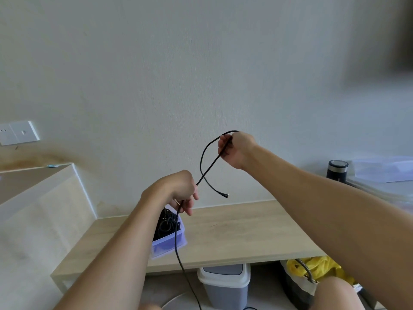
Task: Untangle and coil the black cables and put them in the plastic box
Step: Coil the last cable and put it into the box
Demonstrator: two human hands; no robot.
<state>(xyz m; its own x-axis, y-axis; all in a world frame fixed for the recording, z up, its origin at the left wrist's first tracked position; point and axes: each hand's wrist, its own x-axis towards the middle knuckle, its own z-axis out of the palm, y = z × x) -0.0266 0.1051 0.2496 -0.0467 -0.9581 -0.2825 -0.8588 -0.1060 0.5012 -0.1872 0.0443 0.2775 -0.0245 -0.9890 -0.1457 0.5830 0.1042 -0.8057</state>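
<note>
Black cable (209,168) runs between my two hands above the wooden desk (234,229): my right hand (238,151), the higher one, closes around a loop of it, and my left hand (178,189) pinches the part that hangs down past the desk edge. Under the left hand the plastic box (172,248) stands on the desk, with more black cables (166,224) inside.

A thin black cable (210,168) runs between the right hand (237,151) and left hand (178,189), its plug end looping free, the rest hanging floorward. Coiled black cables (166,224) fill the translucent plastic box (165,247) on the counter (245,231).
</note>
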